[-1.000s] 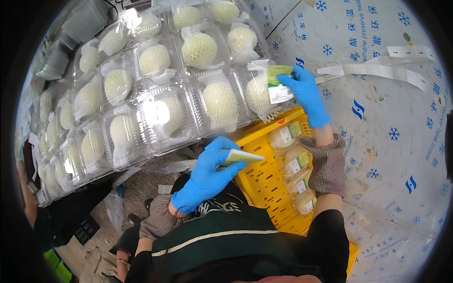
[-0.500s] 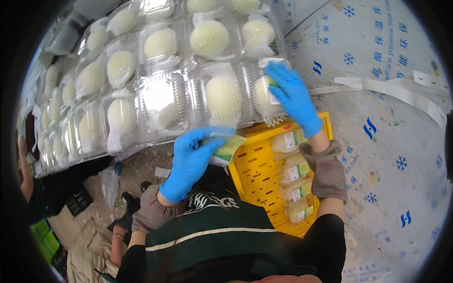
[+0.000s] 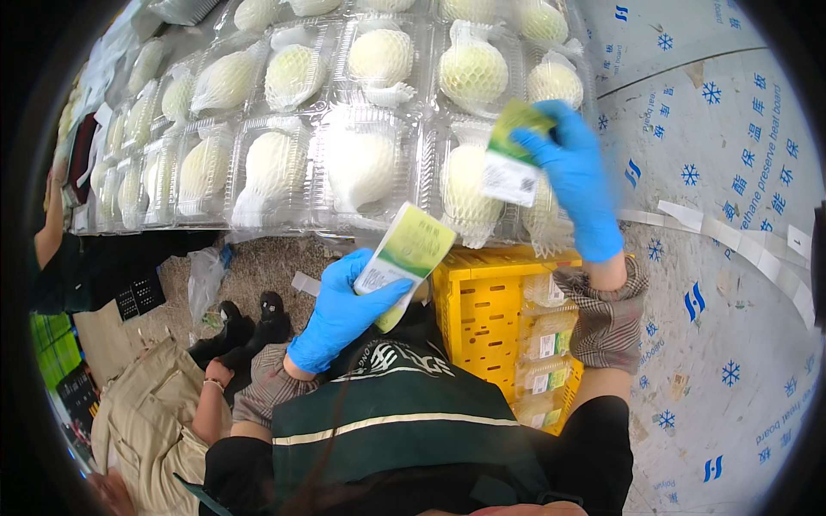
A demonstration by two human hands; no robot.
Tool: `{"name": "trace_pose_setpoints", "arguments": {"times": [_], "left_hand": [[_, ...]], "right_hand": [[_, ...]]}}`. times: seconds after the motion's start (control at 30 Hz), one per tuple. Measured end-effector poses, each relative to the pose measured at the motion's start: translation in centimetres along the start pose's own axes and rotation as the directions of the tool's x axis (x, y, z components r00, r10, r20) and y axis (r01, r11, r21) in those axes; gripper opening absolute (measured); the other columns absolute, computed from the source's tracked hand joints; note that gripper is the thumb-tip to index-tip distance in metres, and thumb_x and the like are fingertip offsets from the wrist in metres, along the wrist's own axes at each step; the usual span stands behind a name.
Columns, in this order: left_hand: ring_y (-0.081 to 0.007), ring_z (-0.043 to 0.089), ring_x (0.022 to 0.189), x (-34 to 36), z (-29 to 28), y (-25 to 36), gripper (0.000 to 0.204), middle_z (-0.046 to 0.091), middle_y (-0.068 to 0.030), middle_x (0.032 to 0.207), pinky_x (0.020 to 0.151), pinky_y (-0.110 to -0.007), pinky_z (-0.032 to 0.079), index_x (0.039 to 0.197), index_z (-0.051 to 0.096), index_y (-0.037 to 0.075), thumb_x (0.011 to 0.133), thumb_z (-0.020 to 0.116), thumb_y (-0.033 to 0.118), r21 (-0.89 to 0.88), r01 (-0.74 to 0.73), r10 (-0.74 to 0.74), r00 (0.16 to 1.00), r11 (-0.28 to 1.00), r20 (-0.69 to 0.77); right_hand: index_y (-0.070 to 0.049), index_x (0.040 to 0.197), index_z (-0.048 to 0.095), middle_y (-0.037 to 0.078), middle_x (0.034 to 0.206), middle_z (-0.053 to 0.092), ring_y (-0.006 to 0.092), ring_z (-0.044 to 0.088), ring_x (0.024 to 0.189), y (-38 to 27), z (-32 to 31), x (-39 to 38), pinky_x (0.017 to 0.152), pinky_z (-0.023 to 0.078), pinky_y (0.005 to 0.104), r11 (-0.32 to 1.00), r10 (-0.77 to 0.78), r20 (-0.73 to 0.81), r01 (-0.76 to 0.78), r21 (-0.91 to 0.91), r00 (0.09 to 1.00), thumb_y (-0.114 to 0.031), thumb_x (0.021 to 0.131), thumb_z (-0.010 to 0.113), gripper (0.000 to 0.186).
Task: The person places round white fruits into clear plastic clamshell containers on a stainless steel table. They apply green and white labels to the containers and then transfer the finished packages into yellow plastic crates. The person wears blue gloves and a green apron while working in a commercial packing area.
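Label (image 3: 509,168), pinched in the closed fingers of the right hand (image 3: 578,176), over the near row of fruit boxes (image 3: 469,185), long axis running front to back, contact unclear; the left hand (image 3: 348,301), farther off, grips a label stack (image 3: 406,258).

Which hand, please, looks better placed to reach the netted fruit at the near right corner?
The right hand, probably: its label and wrist partly cover that netted fruit in this view; the left hand holds another label lower, near the apron.
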State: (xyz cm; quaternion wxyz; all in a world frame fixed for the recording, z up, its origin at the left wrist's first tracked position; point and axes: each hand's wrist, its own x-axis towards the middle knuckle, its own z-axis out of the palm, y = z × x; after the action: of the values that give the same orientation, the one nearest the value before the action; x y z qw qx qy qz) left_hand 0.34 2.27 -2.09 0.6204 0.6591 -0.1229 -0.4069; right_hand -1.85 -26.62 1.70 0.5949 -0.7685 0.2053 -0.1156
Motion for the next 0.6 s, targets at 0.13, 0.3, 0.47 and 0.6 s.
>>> {"name": "trace_pose_setpoints", "arguments": {"times": [0.13,0.3,0.47,0.6], "left_hand": [[-0.0134,0.055,0.098,0.4,-1.3,0.6,0.035,0.056,-0.0056,0.103,0.087,-0.027,0.044,0.111,0.055,0.002,0.077,0.060,-0.003,-0.083,-0.205,0.215,0.968,0.975,0.131],[-0.0149,0.057,0.100,0.4,-0.8,1.8,0.038,0.059,-0.0088,0.116,0.087,-0.027,0.047,0.116,0.056,0.000,0.078,0.061,-0.003,-0.255,-0.121,0.080,0.983,0.959,-0.163],[-0.0136,0.062,0.085,0.1,-2.7,1.4,0.026,0.066,-0.0086,0.095,0.077,-0.025,0.050,0.100,0.064,-0.001,0.076,0.070,0.003,-0.249,0.054,-0.111,0.969,0.967,-0.219],[-0.0119,0.063,0.079,-1.6,-3.3,2.2,0.030,0.067,-0.0085,0.089,0.072,-0.024,0.050,0.101,0.063,-0.004,0.076,0.072,0.010,-0.162,-0.001,-0.040,0.966,0.987,-0.254]], "right_hand": [[-0.005,0.106,0.053,0.012,0.091,0.059,0.0191,0.058,0.081,4.4,2.1,0.0,0.067,0.047,0.0339,0.849,-0.051,0.149,0.121,-0.514,0.988,-0.028,0.075,0.072,0.043],[-0.004,0.098,0.061,0.008,0.082,0.060,0.0170,0.058,0.073,2.6,4.2,-1.9,0.063,0.047,0.0311,0.903,-0.149,-0.039,0.120,-0.412,0.988,-0.021,0.075,0.072,0.031],[-0.003,0.094,0.068,0.007,0.078,0.062,0.0143,0.059,0.068,-2.8,10.0,-6.2,0.062,0.048,0.0272,0.993,0.114,0.408,-0.109,-0.036,0.906,-0.013,0.078,0.069,0.018],[-0.003,0.094,0.068,0.008,0.081,0.065,0.0130,0.061,0.070,-3.2,12.6,-4.2,0.063,0.049,0.0241,0.998,-0.057,0.354,0.053,0.022,0.934,-0.009,0.081,0.066,0.015]]}}
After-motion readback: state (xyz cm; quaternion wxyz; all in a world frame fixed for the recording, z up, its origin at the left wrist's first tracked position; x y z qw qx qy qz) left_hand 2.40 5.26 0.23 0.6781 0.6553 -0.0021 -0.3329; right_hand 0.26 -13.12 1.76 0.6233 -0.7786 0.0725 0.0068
